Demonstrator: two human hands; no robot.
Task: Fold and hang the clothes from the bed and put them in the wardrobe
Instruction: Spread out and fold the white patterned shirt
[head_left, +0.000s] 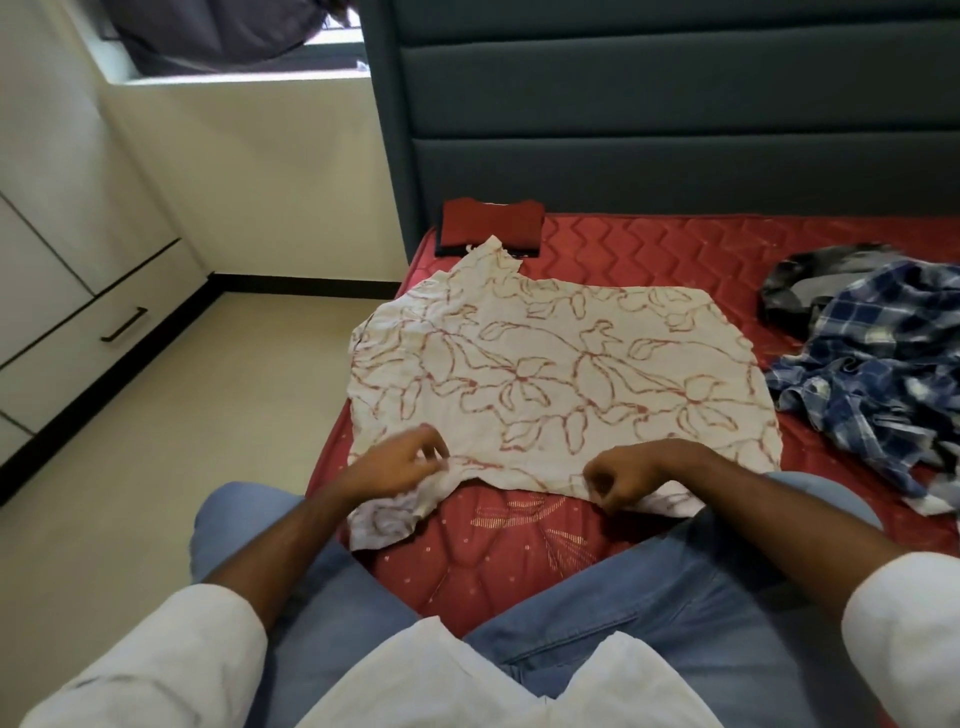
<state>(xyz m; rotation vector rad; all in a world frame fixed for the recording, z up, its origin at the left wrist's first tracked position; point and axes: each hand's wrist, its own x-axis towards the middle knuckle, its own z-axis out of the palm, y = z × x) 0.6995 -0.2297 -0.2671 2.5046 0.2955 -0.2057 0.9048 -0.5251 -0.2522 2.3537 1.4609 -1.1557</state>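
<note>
A white top with a red flower print (561, 374) lies spread flat on the red mattress (649, 249) in front of me. My left hand (402, 460) pinches its near left edge, where the cloth bunches up. My right hand (621, 475) has its fingers curled round the near edge further right. A folded red garment (491, 228) lies at the head of the bed. A crumpled blue checked shirt (872, 374) lies at the right, with a dark grey garment (810, 286) behind it.
A dark padded headboard (675, 104) stands behind the mattress. White wardrobe drawers with a black handle (124, 325) line the left wall, across a strip of beige floor (208, 415). My knees in blue jeans rest on the mattress's near edge.
</note>
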